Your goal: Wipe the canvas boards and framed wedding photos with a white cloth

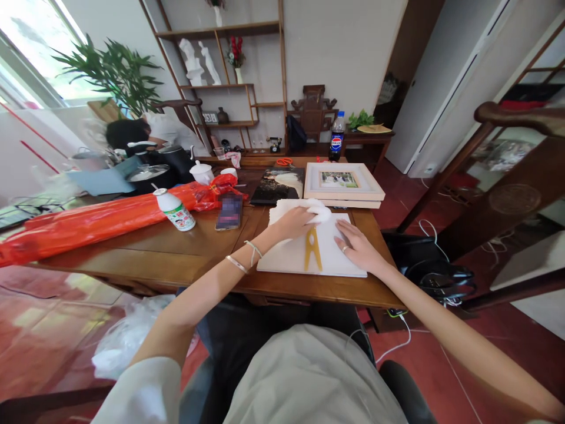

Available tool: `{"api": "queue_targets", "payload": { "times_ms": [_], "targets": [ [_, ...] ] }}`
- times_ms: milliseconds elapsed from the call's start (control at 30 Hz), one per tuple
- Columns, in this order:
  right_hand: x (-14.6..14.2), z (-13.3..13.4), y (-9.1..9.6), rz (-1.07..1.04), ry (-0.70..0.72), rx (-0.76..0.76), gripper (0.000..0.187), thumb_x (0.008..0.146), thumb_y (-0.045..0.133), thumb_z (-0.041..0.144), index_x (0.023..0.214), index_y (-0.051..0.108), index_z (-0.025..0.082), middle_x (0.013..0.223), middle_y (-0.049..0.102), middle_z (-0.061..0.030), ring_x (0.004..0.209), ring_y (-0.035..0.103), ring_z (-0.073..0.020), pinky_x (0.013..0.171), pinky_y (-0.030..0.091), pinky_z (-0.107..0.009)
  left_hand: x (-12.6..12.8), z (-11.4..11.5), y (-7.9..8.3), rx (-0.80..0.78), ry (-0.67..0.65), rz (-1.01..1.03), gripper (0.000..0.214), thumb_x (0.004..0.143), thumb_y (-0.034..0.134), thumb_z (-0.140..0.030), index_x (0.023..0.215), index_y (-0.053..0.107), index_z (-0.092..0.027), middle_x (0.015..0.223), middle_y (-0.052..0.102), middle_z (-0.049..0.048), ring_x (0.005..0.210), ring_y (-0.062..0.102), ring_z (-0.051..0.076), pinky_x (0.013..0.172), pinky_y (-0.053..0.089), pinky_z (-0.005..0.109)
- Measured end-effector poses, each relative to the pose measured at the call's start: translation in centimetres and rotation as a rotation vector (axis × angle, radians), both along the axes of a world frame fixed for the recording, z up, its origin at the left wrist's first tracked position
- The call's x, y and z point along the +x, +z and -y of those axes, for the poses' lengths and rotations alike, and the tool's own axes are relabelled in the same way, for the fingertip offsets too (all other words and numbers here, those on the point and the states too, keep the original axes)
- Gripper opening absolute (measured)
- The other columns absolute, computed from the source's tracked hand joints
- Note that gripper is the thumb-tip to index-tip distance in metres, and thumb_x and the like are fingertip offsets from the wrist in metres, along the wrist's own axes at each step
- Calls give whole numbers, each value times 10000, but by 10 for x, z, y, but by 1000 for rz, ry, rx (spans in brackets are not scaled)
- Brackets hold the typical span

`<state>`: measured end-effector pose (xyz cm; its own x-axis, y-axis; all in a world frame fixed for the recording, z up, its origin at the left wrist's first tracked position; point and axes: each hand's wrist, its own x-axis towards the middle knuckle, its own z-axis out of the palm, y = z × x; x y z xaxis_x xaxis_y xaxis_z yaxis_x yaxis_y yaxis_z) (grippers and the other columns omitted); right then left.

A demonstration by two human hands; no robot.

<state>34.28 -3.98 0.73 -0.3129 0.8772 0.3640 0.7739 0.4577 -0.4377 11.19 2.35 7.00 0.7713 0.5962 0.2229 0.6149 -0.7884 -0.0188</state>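
Observation:
On the wooden table in front of me lies a flat white board or album with a yellow A-shaped figure on its face. My left hand is closed on a white cloth and rests at the board's far part. A wavy-edged white piece lies beside that hand, and I cannot tell whether it belongs to the cloth. With fingers stretched out, my right hand lies flat on the right side of the board. Part of the board is hidden under both hands.
Behind the board are a white framed picture, a dark album, orange scissors and a cola bottle. To the left are a phone, a white bottle and a long red wrapped bundle. A person bends at the far left.

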Motion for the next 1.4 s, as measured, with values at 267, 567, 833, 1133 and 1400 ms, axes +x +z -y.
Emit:
{"api": "queue_targets", "payload": {
  "times_ms": [267, 567, 833, 1133, 1400],
  "targets": [
    [-1, 1, 7, 13, 45, 37, 459, 940, 386, 332, 1357, 497, 176, 1433, 492, -123, 1362, 404, -293, 1128, 339, -506, 31, 9, -2, 50, -133, -3, 317, 992, 397, -299, 1113, 648, -148, 1149, 657, 119, 1100, 589, 233, 958, 445, 363],
    [6, -3, -4, -62, 79, 44, 499, 876, 427, 247, 1369, 494, 201, 1452, 482, -96, 1392, 365, -287, 1153, 295, -522, 40, 78, -1, 128, 26, -184, 305, 937, 425, -218, 1030, 695, -112, 1290, 566, 200, 1200, 504, 356, 983, 394, 494],
    [11, -8, -9, -106, 83, 9, 485, 907, 373, 246, 1375, 493, 197, 1476, 453, -98, 1400, 357, -262, 1165, 281, -516, 44, 156, -5, 128, 18, -248, 316, 904, 469, -239, 1083, 707, -134, 1354, 531, 205, 1258, 479, 389, 1035, 360, 517],
    [16, -8, -17, -145, 124, 55, 522, 878, 531, 357, 1386, 488, 248, 1468, 465, -87, 1388, 372, -298, 1146, 311, -539, 50, 110, 2, 127, 157, -288, 353, 895, 468, -159, 1191, 655, -118, 1408, 481, 211, 1308, 430, 400, 1021, 371, 544],
    [13, -10, -16, -123, 83, 36, 467, 920, 376, 248, 1367, 503, 194, 1465, 464, -107, 1395, 366, -261, 1163, 287, -511, 50, 161, 0, 131, -27, -276, 293, 866, 529, -238, 1066, 697, -105, 1352, 528, 222, 1301, 441, 377, 1050, 356, 493]
  ]
}}
